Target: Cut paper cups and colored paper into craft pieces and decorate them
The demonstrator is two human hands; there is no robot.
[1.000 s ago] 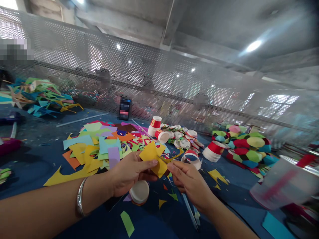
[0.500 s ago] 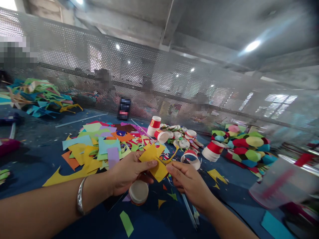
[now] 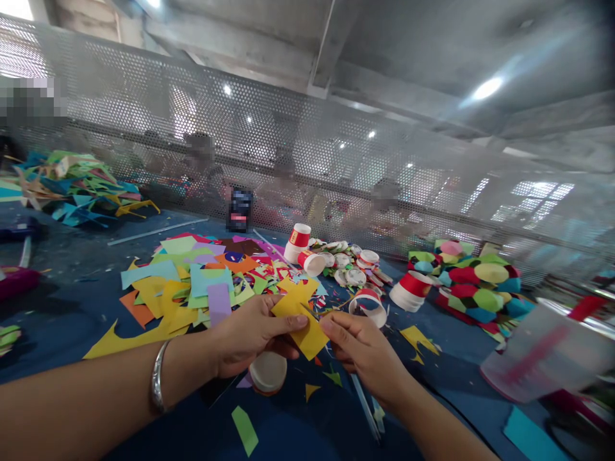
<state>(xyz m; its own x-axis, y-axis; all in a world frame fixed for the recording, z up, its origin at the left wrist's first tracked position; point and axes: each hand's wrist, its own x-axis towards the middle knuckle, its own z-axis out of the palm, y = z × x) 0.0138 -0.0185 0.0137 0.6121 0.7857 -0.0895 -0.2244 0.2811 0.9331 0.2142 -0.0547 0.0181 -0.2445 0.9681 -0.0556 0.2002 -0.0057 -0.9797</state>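
My left hand (image 3: 245,336) pinches a yellow paper piece (image 3: 307,333) between thumb and fingers, just above the blue table. My right hand (image 3: 365,352) is closed beside it, to the right. Thin scissor blades (image 3: 312,312) reach from that hand into the paper's upper edge. The scissor handles are hidden inside the fingers. A silver bangle (image 3: 157,384) circles my left wrist. Under my left hand lies a white round cup bottom (image 3: 268,372).
Coloured paper sheets (image 3: 192,282) are heaped behind my hands, with red-and-white paper cups (image 3: 300,240) and cut cup rings (image 3: 369,306). Colourful paper-covered pieces (image 3: 471,282) are piled right. A clear plastic tub (image 3: 542,358) stands near right. A perforated metal screen (image 3: 288,147) has people behind it.
The blades have moved further into the yellow paper. The thin yellow strip that curled off to the right is gone, and the piece has turned slightly in my left hand.
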